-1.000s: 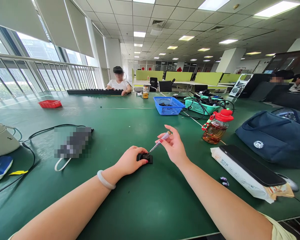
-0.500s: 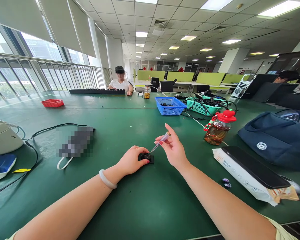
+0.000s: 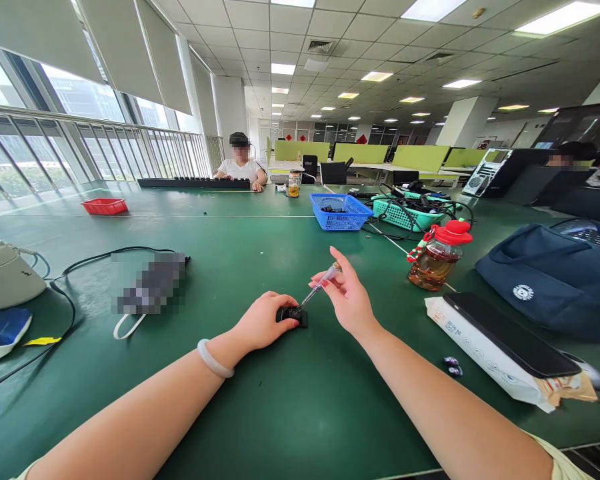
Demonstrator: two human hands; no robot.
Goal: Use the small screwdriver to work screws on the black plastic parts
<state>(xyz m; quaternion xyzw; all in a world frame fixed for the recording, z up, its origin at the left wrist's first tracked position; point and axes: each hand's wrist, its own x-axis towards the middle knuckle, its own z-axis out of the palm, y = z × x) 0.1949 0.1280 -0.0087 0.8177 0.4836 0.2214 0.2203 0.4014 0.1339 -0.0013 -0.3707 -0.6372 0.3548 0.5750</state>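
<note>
At the green table, left fingers clasp a black part, right fingers a screwdriver.

The table is bare between the left forearm and right forearm, and a wide stretch opens beyond the left hand and right hand, running far between the red tray and the blue basket. The screwdriver slants down to the black part, blocking the gap between the hands. On the left, a dark box and a black cable stand in the way. On the right, the bottle, bag and phone form a barrier, small purple things lying nearer the right forearm
</note>
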